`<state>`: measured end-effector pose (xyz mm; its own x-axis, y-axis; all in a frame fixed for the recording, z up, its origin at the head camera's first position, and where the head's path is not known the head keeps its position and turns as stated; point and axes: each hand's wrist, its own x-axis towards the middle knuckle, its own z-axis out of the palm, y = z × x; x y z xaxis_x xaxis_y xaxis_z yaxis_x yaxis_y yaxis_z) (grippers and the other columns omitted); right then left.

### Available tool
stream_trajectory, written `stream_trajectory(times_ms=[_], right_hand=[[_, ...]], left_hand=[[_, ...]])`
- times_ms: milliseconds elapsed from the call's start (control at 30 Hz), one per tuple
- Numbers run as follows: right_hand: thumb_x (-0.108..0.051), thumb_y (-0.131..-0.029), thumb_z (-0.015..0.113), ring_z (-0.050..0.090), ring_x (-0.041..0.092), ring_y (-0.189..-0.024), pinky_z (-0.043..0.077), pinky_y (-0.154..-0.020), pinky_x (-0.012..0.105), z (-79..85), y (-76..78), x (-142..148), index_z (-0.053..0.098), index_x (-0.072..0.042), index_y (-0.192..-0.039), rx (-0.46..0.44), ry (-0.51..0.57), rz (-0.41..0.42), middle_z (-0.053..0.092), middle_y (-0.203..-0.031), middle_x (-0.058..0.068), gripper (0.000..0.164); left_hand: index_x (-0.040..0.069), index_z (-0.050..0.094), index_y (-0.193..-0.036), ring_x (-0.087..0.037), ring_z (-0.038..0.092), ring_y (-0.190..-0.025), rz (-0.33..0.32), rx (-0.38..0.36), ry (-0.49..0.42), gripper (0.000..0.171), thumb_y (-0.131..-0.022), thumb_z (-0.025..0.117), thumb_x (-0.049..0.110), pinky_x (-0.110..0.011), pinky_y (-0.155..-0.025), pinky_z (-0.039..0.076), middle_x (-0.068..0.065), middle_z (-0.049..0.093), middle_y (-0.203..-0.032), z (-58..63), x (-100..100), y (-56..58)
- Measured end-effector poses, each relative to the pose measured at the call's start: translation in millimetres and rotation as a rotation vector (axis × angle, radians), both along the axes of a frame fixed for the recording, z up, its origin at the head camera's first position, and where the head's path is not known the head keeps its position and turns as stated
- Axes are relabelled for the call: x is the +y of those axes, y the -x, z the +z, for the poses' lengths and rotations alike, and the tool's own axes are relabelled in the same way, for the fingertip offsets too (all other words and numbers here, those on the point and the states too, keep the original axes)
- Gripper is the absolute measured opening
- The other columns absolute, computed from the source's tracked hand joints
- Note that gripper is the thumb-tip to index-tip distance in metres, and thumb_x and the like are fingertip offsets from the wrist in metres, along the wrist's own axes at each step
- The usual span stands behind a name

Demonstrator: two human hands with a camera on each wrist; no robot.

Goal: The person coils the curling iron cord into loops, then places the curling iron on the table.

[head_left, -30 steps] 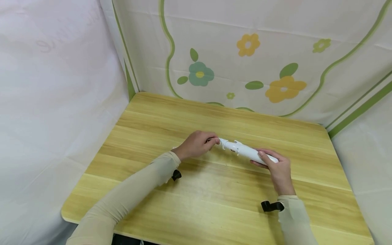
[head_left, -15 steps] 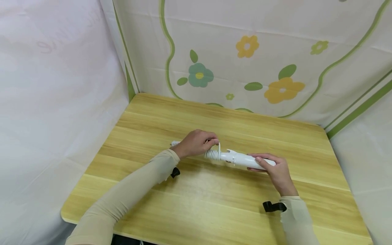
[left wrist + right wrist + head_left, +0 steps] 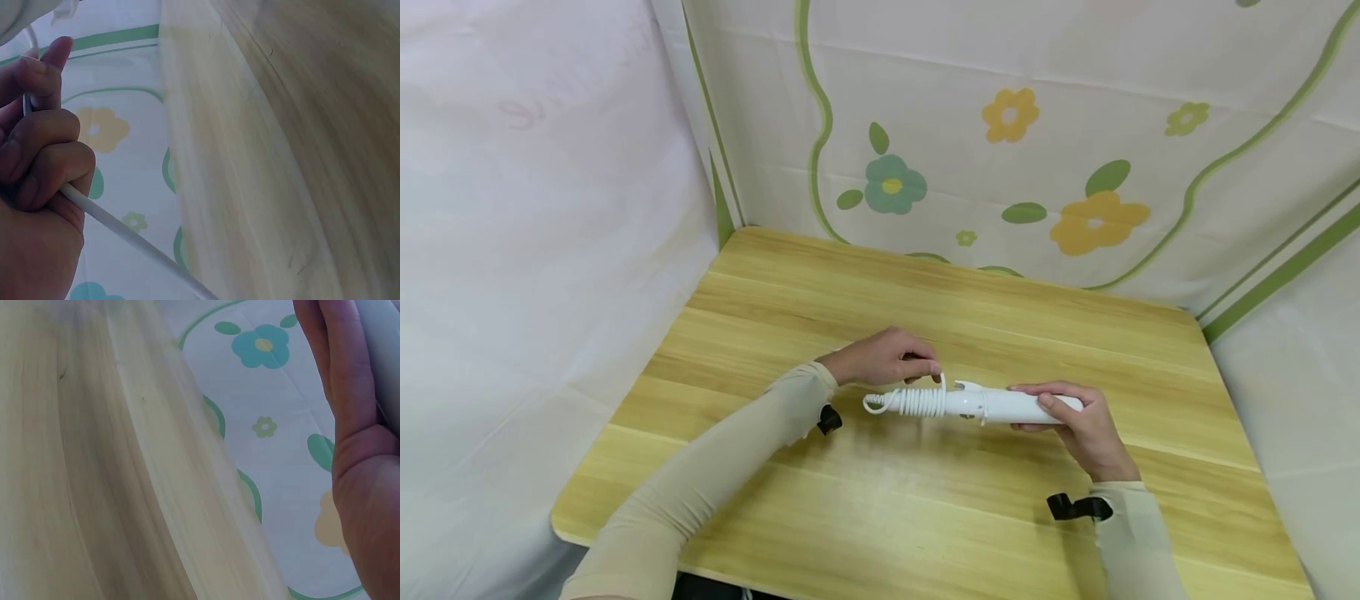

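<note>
A white curling iron [image 3: 1015,406] is held level over the wooden table, its small lever sticking up near the middle. My right hand [image 3: 1081,421] grips its thick right end, thumb on top and fingers behind. White power cord [image 3: 922,402] is wound in several tight turns round the narrower left part, with a loop at the left tip. My left hand [image 3: 889,357], just above and behind the coils, pinches the cord's free run. In the left wrist view that cord [image 3: 131,236] passes through curled fingers. The right wrist view shows only part of the curling iron [image 3: 387,356] against my palm.
The wooden table [image 3: 865,500] extends on all sides of the hands. Behind it hangs a white cloth wall [image 3: 940,167] printed with flowers, and more white cloth [image 3: 550,292] closes off the left. A black strap [image 3: 1078,507] hangs at the right wrist.
The curling iron has turned from tilted to nearly level, and its left end has come down and nearer, out from behind the left hand. The coils and end loop now show; both grips stay.
</note>
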<state>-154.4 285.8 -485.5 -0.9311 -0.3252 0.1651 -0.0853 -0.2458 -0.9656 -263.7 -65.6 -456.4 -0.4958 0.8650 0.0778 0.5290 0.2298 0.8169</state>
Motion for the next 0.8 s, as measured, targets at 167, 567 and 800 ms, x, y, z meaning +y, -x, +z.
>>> stream_trajectory(times_ms=[167,567,800], right_hand=[[0.012,-0.110,0.046,0.080,0.028,-0.108,0.067,-0.079,0.042,2.7,0.6,-2.5,0.083,-0.001,-0.116,-0.015,0.101,-0.037,0.081,-0.122,0.015,0.039],[0.009,-0.112,0.043,0.080,0.032,-0.111,0.067,-0.081,0.041,10.7,1.8,-13.1,0.081,0.001,-0.114,-0.006,0.244,-0.132,0.080,-0.122,0.018,0.039],[0.007,-0.112,0.049,0.083,0.038,-0.096,0.066,-0.081,0.042,11.5,3.6,-21.2,0.078,0.010,-0.115,-0.004,0.307,-0.226,0.080,-0.122,0.022,0.029]], left_hand=[[0.013,0.082,-0.118,-0.008,0.050,-0.071,0.037,-0.109,-0.042,0.029,-0.116,0.056,0.028,-0.026,-0.075,0.048,0.003,0.071,-0.090,-1.9,2.1,-0.8],[0.002,0.068,-0.089,-0.007,0.050,-0.071,0.046,-0.011,-0.105,0.027,-0.111,0.053,0.001,-0.025,-0.075,0.047,-0.010,0.063,-0.077,-1.8,7.8,-6.9],[0.017,0.053,-0.076,-0.012,0.036,-0.059,0.246,-0.102,-0.017,0.041,-0.116,0.051,0.021,-0.028,-0.065,0.036,0.002,0.049,-0.067,-0.7,17.2,-11.5]])
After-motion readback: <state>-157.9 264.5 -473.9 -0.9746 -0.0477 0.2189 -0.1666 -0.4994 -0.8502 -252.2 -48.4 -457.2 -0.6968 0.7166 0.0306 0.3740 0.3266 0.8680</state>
